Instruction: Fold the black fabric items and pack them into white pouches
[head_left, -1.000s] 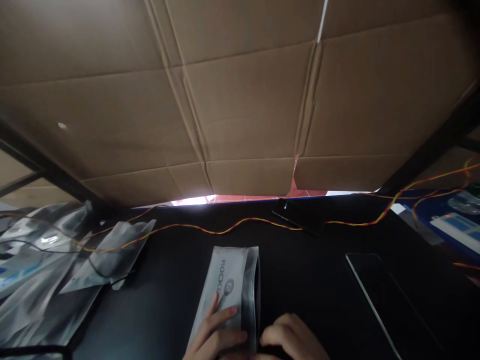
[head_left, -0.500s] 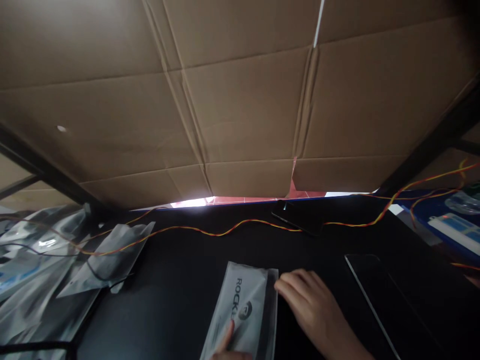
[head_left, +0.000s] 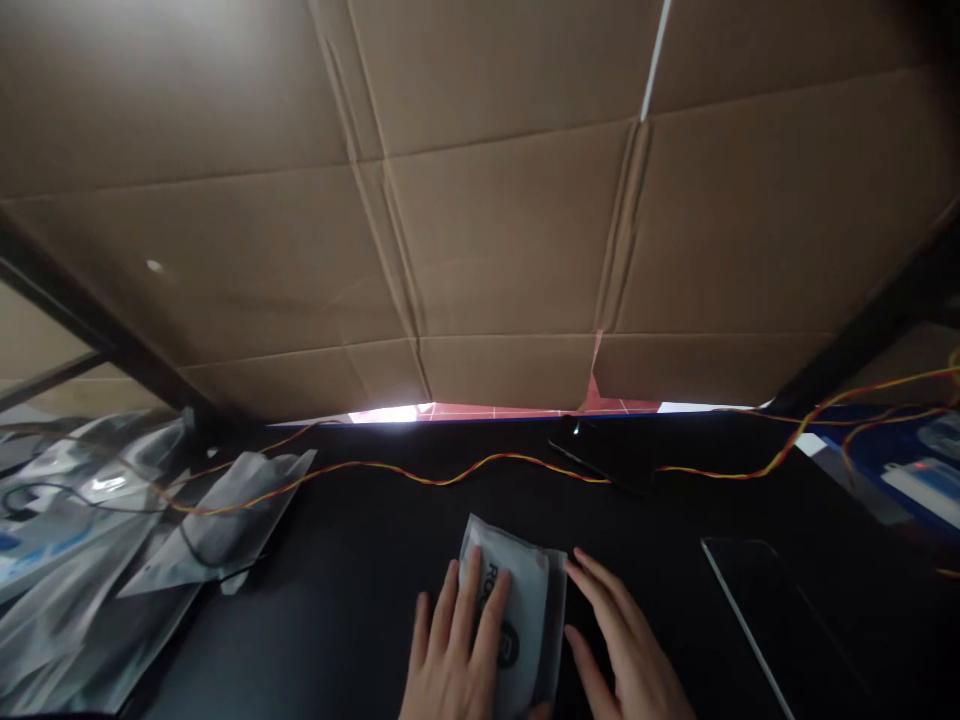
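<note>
A grey plastic pouch (head_left: 529, 590) with dark lettering lies flat on the black table (head_left: 360, 560) near the bottom middle. My left hand (head_left: 450, 655) rests on its left half, fingers stretched out flat. My right hand (head_left: 622, 645) lies against the pouch's right edge, fingers extended and together. Neither hand grips anything.
Several grey pouches (head_left: 112, 540) are piled at the left. A twisted red-yellow wire (head_left: 480, 465) runs across the table. A dark phone (head_left: 600, 455) lies at the back, a dark flat slab (head_left: 772, 620) at the right. A cardboard wall (head_left: 480, 220) rises behind.
The pouch has slid slightly right. My left hand moved up over the pouch and flattened on it. My right hand shifted back along the pouch's right edge.
</note>
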